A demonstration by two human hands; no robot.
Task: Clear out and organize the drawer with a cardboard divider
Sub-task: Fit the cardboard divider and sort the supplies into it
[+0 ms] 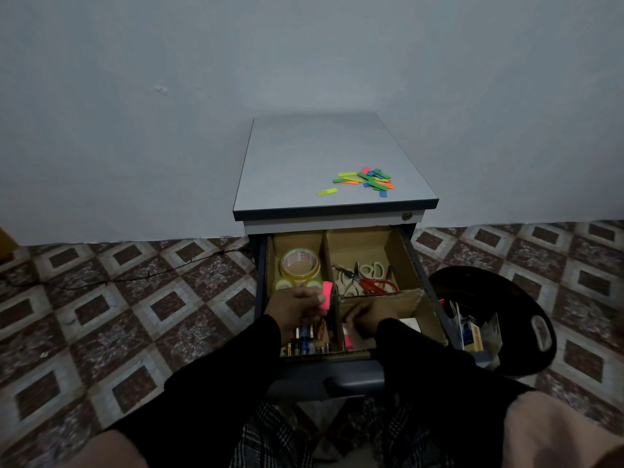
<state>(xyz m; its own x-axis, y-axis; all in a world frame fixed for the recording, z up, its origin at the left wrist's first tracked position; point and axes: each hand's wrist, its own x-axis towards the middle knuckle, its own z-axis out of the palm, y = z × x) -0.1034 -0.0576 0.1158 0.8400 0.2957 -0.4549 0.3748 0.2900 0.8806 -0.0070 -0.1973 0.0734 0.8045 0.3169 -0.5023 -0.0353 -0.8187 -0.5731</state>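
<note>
Drawer (435,292) stood pulled out of the cabinet, its cardboard divider (329,265) splitting it four ways, while my left hand (293,307) pinched a pink sticky-note pad (327,295) above the left side and my right hand (369,315) curled into the near-right compartment, its grip hidden.

The divider (381,296) is matt brown corrugated cardboard with a ragged cut edge. The tape roll (300,263) is glossy clear plastic. The cabinet top (304,163) is smooth and grey.
</note>
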